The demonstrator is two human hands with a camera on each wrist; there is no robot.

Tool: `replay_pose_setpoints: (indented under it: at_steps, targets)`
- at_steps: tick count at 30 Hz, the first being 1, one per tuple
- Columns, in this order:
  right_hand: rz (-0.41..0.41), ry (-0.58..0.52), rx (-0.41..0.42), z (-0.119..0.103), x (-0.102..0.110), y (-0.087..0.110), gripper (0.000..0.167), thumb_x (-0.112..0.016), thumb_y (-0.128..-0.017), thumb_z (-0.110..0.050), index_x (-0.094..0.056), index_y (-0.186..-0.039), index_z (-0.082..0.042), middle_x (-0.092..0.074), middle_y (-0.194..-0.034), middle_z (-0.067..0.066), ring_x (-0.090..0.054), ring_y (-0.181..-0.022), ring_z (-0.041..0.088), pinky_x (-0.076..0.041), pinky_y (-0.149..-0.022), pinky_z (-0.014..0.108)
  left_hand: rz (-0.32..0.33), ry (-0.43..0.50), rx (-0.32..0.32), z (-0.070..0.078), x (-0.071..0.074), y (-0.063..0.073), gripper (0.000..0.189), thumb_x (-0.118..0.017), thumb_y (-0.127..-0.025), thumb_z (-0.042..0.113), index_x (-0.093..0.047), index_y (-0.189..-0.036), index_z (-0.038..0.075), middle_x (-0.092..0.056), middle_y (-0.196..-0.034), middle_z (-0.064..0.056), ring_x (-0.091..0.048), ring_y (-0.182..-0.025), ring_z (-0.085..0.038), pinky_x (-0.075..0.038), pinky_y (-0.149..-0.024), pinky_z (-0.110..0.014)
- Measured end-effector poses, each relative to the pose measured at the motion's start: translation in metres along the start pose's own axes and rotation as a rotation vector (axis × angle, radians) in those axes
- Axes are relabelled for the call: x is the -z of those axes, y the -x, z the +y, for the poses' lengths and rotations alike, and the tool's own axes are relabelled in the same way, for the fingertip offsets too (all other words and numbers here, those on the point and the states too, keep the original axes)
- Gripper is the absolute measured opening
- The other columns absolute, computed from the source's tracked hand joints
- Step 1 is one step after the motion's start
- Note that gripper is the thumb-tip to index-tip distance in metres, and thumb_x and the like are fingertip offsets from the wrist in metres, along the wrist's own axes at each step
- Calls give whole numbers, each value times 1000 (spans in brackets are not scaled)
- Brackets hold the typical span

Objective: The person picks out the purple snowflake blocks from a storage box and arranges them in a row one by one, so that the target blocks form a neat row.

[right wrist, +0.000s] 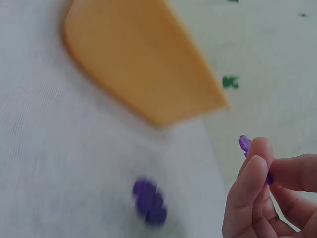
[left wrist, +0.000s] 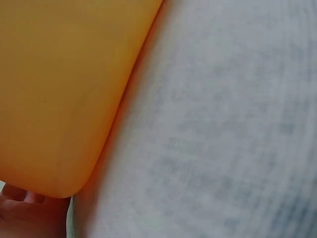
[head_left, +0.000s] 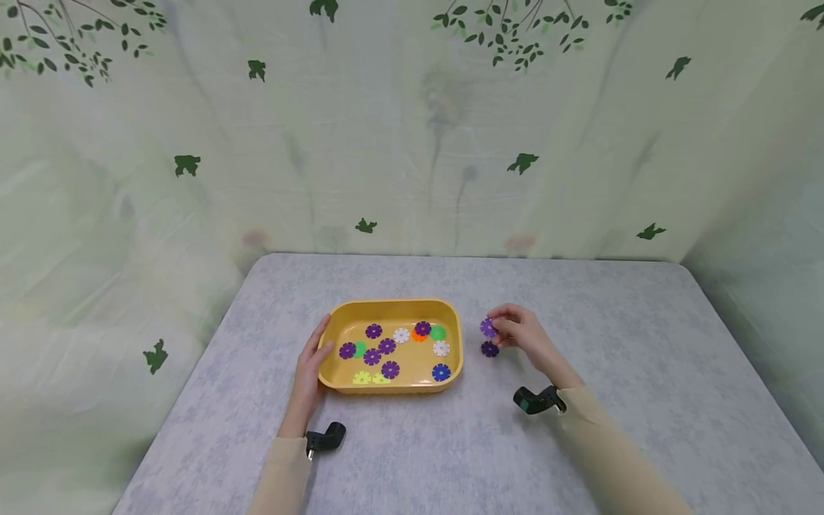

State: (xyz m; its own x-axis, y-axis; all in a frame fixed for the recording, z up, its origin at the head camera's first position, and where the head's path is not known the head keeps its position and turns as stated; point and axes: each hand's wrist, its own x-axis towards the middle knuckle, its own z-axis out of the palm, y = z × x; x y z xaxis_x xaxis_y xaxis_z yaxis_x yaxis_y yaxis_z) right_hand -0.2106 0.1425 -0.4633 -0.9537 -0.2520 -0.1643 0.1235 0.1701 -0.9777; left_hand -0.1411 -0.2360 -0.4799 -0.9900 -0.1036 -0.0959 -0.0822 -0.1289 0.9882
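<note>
My left hand [head_left: 312, 368] holds the yellow tray [head_left: 393, 390]; my right hand [head_left: 524, 337] pinches a violet disc [head_left: 486, 327]

To the left of both my hands and beyond them hangs a pale backdrop [head_left: 412, 179] printed with dark green leaves. Below my left hand come a beige sleeve and a black wrist camera [head_left: 327, 437]. That hand grips the left end of the tray, thumb on the rim and the other fingers along the outer wall.

The tray sits on the grey table [head_left: 399, 458] just to the right of my left hand. Nearest my left thumb lie a purple flower-shaped disc [head_left: 347, 350] and a green disc [head_left: 360, 349], touching. Then come more purple pieces, with two yellow discs [head_left: 362, 378] at the near side. Farther from that hand are a white disc [head_left: 401, 335], an orange disc [head_left: 418, 336] partly under a purple one, and, toward the right end, another green, another white and a blue disc [head_left: 440, 373].

Between the tray and my right hand, a dark purple disc [head_left: 490, 350] lies on the table, just nearer to me than my fingertips. My right thumb and fingers close on the violet disc, well clear of the tray's right end. Below that hand are its own camera and sleeve.
</note>
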Motion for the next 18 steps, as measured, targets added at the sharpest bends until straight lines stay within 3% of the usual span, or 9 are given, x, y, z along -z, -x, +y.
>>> replay_pose_setpoints:
  at_steps: [6, 13, 18]
  targets:
    - [34, 19, -40, 25, 26, 10, 23, -48, -95, 0, -51, -112, 15, -60, -86, 13, -62, -62, 13, -55, -58, 26, 18, -26, -4, -13, 5, -7, 48, -41, -103, 19, -32, -151, 25, -24, -155, 9, -19, -142, -10, -21, -114, -31]
    - [88, 143, -107, 41, 32, 15, 19, -49, -95, -1, -56, -109, 10, -64, -84, 12, -64, -61, 15, -55, -55, 27, 5, -7, 2, 4, -3, 4, 50, -41, -103, 14, -30, -152, 17, -21, -157, 3, -16, -143, -14, -19, -115, -35]
    - [116, 207, -108, 40, 30, 17, 19, -50, -95, -4, -59, -108, 6, -65, -86, 14, -64, -61, 17, -56, -54, 29, 3, -27, 0, 11, -6, 7, 50, -40, -103, 15, -28, -152, 16, -21, -157, 3, -17, -143, -14, -20, -114, -34]
